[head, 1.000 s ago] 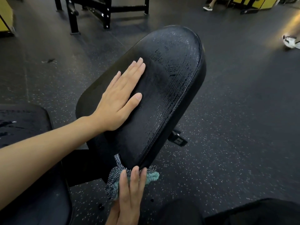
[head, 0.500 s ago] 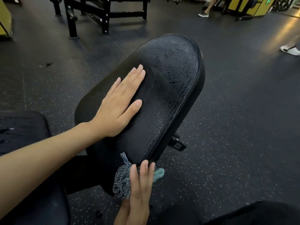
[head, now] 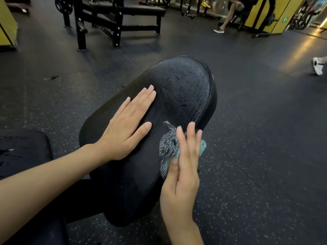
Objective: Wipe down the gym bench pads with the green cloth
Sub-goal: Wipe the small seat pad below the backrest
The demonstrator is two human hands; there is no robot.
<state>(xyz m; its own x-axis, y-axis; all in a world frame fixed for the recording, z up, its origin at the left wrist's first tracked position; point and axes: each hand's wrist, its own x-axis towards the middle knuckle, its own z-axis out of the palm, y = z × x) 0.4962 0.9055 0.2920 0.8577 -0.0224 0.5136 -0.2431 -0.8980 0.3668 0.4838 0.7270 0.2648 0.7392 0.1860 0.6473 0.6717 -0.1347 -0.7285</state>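
While the left hand (head: 127, 126), fingers flat together, steadies the bench pad (head: 141, 191), the right hand (head: 182, 175), fingers straight and close, presses the green cloth (head: 169, 147) on its 4 o'clock edge; advise overlapping strokes toward wet streaks (head: 187, 96) at 1 o'clock. Seat pad (head: 23, 149), 9 o'clock; weight bench (head: 113, 20), 11 o'clock, well apart.

— Where was the single camera?
— On the person's head, facing forward and steeply down, close above the bench pad (head: 185, 85).
— And how much did it take in?
— A wide sweep: the left hand (head: 127, 128) and right hand (head: 182, 177) near the lens at the bottom, a black rack (head: 80, 27) far across the floor (head: 265, 129) at the top.
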